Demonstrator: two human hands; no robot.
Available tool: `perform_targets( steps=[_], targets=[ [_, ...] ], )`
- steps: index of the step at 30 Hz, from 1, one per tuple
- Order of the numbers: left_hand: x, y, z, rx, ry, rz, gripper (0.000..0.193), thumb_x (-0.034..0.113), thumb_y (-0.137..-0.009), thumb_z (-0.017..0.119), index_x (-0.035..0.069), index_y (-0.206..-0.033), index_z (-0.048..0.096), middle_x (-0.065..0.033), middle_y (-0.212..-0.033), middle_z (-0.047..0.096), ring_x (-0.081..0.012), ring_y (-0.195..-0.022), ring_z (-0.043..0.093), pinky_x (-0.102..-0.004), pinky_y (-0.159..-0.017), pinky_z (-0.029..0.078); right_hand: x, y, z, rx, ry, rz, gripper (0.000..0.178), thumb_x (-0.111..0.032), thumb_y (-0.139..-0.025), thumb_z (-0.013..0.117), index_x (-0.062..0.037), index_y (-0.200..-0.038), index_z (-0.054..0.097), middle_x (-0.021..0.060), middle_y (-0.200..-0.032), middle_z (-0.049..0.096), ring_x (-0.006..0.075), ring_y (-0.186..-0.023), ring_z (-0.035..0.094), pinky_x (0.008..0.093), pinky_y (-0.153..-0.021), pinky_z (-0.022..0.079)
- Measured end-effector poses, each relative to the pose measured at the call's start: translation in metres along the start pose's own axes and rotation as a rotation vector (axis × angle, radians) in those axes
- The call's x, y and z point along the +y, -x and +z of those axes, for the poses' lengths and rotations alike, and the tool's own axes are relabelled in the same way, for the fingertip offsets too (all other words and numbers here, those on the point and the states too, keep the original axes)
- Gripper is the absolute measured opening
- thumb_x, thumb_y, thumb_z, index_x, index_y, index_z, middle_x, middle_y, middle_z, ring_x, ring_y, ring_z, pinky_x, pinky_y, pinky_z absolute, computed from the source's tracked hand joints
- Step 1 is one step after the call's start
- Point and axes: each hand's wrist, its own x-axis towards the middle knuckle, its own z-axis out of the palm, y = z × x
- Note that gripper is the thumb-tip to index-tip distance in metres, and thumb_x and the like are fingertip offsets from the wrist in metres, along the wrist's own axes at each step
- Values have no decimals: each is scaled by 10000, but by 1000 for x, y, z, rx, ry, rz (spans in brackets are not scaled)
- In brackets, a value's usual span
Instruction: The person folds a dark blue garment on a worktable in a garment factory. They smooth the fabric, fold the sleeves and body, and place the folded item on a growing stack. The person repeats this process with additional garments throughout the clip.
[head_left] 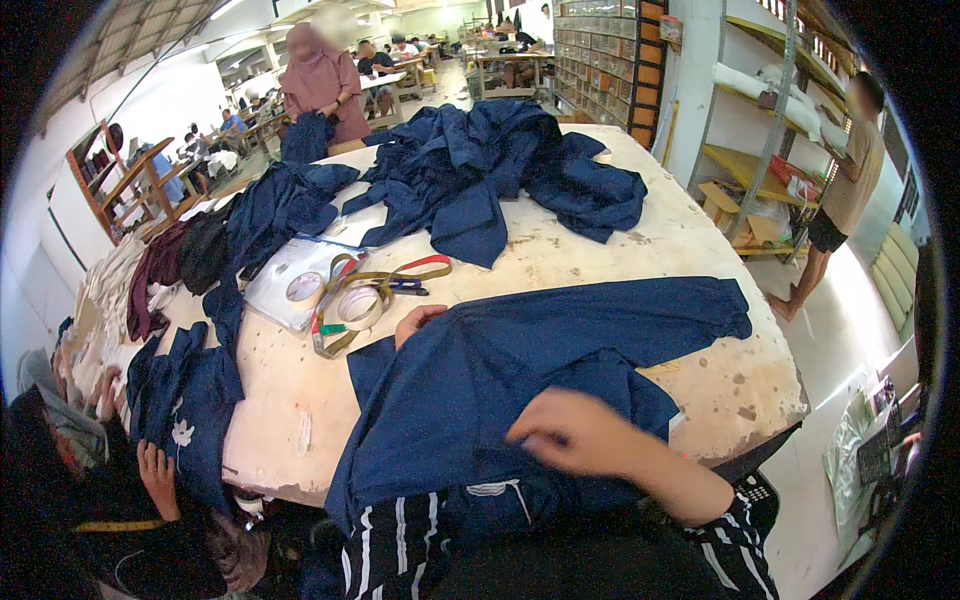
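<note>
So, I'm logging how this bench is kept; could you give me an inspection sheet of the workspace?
Surface: pale flat tabletop, dark-stained.
Job's things: dark-blue cloth garment, one sleeve stretched right, near side over the tabletop's edge.
Clutter: round cream tape rolls, olive-and-red fabric strap, flat clear plastic packet, large dark-blue cloth heap.
Grip: left hand at the garment's far side, partly hidden; right hand blurred over it, contact unclear.
Cables: nothing seen.
Surroundings: co-worker's hand at left by dark-blue cloth with white motif; yellow shelves at right.
</note>
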Motion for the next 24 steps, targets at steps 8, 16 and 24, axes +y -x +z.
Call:
perform_targets(
  steps=[8, 16, 24],
  targets=[
    [-20, -14, -3, -29, 47, 54, 243, 19, -788, 623, -33, -1024, 610, -114, -900, 648, -181, -797, 616, -271, -745, 503, 160, 83, -125, 196, 799, 682, 132, -38, -719, 577, -60, -841, 622, 152, -765, 563, 332, -805, 573, 408, -699, 464],
    [-41, -28, -19, 15, 7, 129, 241, 1, -792, 603, -50, -1027, 594, -154, -920, 639, -201, -817, 614, -290, -747, 511, 153, 7, -139, 815, 793, 512, 301, 60, -736, 520, -56, -1010, 565, 170, -1109, 530, 329, -853, 596, 371, -756, 489],
    [-38, -24, -24, -29, -93, 158, 277, 13, -802, 599, -42, -1073, 584, -155, -985, 638, -223, -872, 618, -330, -809, 506, 67, 77, -47, 1, 278, 611, 164, -191, -779, 646, -37, -822, 610, 113, -767, 620, 248, -720, 616, 356, -660, 484]
  ],
)
